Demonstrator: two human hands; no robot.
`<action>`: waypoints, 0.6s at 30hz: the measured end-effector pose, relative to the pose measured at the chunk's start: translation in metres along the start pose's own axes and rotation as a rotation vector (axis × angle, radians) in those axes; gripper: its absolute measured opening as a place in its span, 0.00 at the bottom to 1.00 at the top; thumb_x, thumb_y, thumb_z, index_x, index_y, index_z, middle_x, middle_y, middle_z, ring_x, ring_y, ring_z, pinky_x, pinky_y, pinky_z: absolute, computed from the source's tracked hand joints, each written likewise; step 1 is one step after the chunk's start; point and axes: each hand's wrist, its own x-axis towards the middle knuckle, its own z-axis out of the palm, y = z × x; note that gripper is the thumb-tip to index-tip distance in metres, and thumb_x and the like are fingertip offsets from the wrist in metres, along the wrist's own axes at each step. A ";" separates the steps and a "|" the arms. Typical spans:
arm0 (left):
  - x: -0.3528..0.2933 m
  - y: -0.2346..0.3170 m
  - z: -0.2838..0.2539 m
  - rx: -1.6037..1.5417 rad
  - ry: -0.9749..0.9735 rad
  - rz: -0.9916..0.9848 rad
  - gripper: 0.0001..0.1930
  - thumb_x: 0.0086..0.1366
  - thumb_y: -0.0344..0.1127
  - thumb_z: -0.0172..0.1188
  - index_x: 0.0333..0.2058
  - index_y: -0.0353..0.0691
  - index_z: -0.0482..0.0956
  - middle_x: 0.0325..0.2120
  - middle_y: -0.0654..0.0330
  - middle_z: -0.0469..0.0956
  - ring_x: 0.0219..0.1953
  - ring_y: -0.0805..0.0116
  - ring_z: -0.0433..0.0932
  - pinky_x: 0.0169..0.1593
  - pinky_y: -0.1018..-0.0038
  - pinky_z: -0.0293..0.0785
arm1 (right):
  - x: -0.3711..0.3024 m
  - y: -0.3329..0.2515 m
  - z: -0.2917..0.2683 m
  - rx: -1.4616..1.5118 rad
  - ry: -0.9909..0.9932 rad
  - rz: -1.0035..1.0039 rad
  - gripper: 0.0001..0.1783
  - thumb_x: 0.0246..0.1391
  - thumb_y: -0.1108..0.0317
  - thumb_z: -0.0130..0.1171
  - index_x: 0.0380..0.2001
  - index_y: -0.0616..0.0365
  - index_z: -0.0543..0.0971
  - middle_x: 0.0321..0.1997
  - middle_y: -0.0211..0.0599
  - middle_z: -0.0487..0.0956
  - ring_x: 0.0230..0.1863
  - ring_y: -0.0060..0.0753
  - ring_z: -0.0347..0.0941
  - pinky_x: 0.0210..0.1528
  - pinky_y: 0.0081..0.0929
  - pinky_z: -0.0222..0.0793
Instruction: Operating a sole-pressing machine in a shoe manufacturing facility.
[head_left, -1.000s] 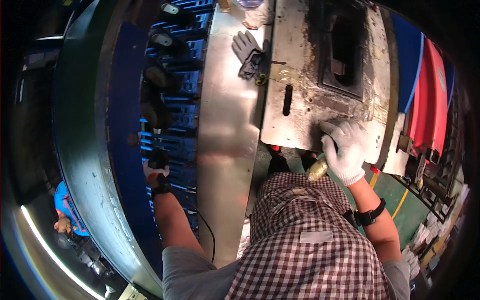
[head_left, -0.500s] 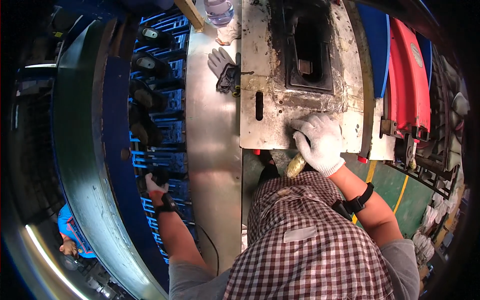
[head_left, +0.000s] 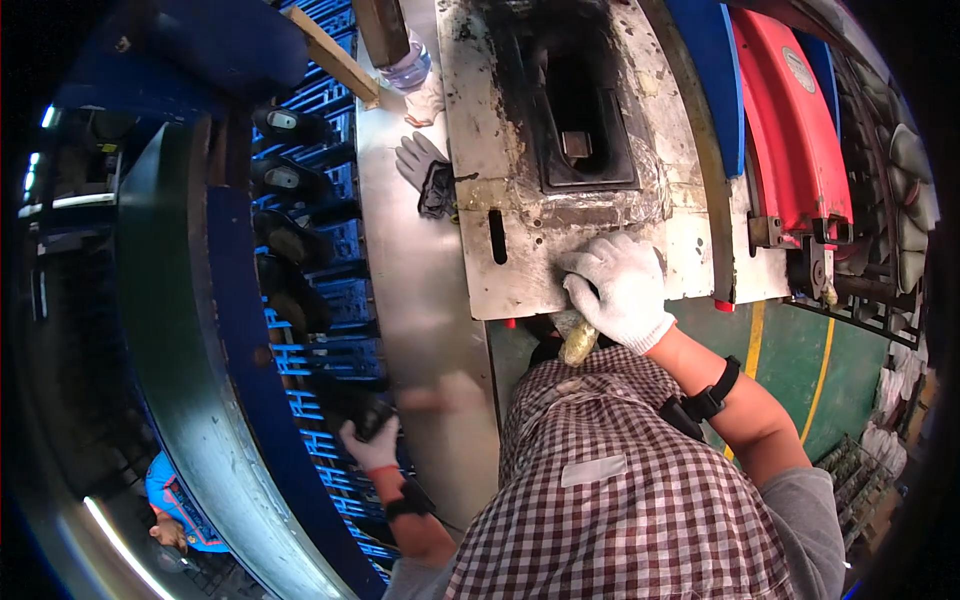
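My left hand [head_left: 374,446], in a pale glove, is closed around a dark rounded thing that looks like a black shoe [head_left: 372,416], at the edge of the blue rack [head_left: 352,290]. My right hand [head_left: 618,290], in a white knit glove, rests on the near edge of the stained metal bench [head_left: 530,270]. Its fingers curl round a yellowish, wrapped handle [head_left: 579,344] whose end sticks out toward my checked apron. The other end of that tool is hidden under the hand.
Several black shoes [head_left: 285,175] sit along the blue rack. A grey glove [head_left: 420,160] and a clear bottle [head_left: 410,68] lie beyond it. Sunk in the bench is a black-rimmed opening [head_left: 590,135]. Red machinery [head_left: 790,120] stands right; a person in blue [head_left: 180,500] is far left.
My left hand has moved right and nearer to me, with the dark shoe now visible in it. The view has shifted a little; my right hand keeps its place at the bench edge.
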 end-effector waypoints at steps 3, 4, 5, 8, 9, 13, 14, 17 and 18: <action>-0.078 -0.049 0.041 0.171 -0.231 -0.154 0.42 0.45 0.44 0.65 0.62 0.36 0.72 0.55 0.43 0.76 0.57 0.41 0.75 0.62 0.42 0.70 | 0.001 -0.002 0.000 0.161 0.081 -0.034 0.09 0.51 0.63 0.65 0.36 0.49 0.85 0.35 0.33 0.82 0.42 0.43 0.78 0.48 0.42 0.71; -0.094 -0.064 0.057 0.213 -0.337 -0.192 0.44 0.45 0.44 0.65 0.64 0.36 0.70 0.57 0.42 0.74 0.60 0.41 0.73 0.64 0.42 0.68 | 0.002 -0.009 0.003 0.299 0.108 -0.114 0.10 0.51 0.63 0.65 0.37 0.51 0.85 0.37 0.34 0.83 0.44 0.45 0.78 0.49 0.43 0.72; -0.106 -0.078 0.076 0.256 -0.444 -0.231 0.46 0.45 0.43 0.65 0.66 0.36 0.68 0.60 0.41 0.72 0.62 0.41 0.71 0.67 0.42 0.66 | 0.004 -0.018 0.006 0.434 0.133 -0.195 0.12 0.51 0.63 0.66 0.38 0.53 0.85 0.40 0.35 0.84 0.47 0.47 0.79 0.51 0.44 0.73; -0.132 -0.121 0.146 0.213 -0.737 -0.427 0.54 0.48 0.43 0.61 0.74 0.32 0.53 0.72 0.43 0.57 0.74 0.40 0.56 0.76 0.46 0.52 | 0.009 -0.049 0.009 0.779 -0.279 -0.064 0.35 0.55 0.60 0.68 0.64 0.59 0.73 0.68 0.53 0.71 0.61 0.52 0.75 0.65 0.45 0.69; -0.126 -0.128 0.160 0.348 -0.815 -0.369 0.54 0.51 0.45 0.63 0.75 0.31 0.50 0.73 0.45 0.57 0.74 0.44 0.57 0.77 0.50 0.52 | 0.008 -0.056 0.020 0.824 -0.342 -0.024 0.44 0.56 0.59 0.68 0.73 0.61 0.64 0.77 0.59 0.62 0.68 0.52 0.71 0.71 0.44 0.65; -0.136 -0.164 0.246 0.809 -0.839 -0.048 0.42 0.65 0.38 0.58 0.75 0.31 0.53 0.72 0.50 0.63 0.72 0.55 0.63 0.77 0.61 0.53 | 0.027 -0.047 0.005 1.293 -0.187 0.263 0.52 0.56 0.62 0.68 0.78 0.63 0.53 0.82 0.56 0.53 0.82 0.45 0.48 0.81 0.36 0.43; -0.136 -0.162 0.265 1.104 -0.851 0.110 0.39 0.67 0.35 0.55 0.75 0.32 0.54 0.72 0.51 0.63 0.73 0.56 0.62 0.76 0.64 0.52 | 0.034 -0.031 0.004 1.230 -0.068 0.285 0.51 0.55 0.63 0.68 0.78 0.61 0.55 0.81 0.53 0.55 0.81 0.45 0.51 0.80 0.38 0.47; -0.170 -0.152 0.321 1.247 -0.957 0.732 0.39 0.67 0.35 0.56 0.75 0.35 0.55 0.73 0.51 0.61 0.75 0.57 0.59 0.77 0.63 0.50 | 0.070 0.021 -0.015 1.094 0.159 0.319 0.42 0.50 0.63 0.70 0.70 0.55 0.72 0.78 0.55 0.60 0.78 0.52 0.56 0.79 0.41 0.52; -0.174 -0.145 0.333 1.176 -0.999 0.858 0.41 0.67 0.39 0.59 0.75 0.34 0.54 0.74 0.50 0.60 0.76 0.56 0.57 0.77 0.60 0.48 | 0.082 0.030 -0.016 0.856 0.206 0.353 0.41 0.48 0.60 0.71 0.69 0.50 0.74 0.77 0.56 0.62 0.77 0.56 0.58 0.78 0.42 0.54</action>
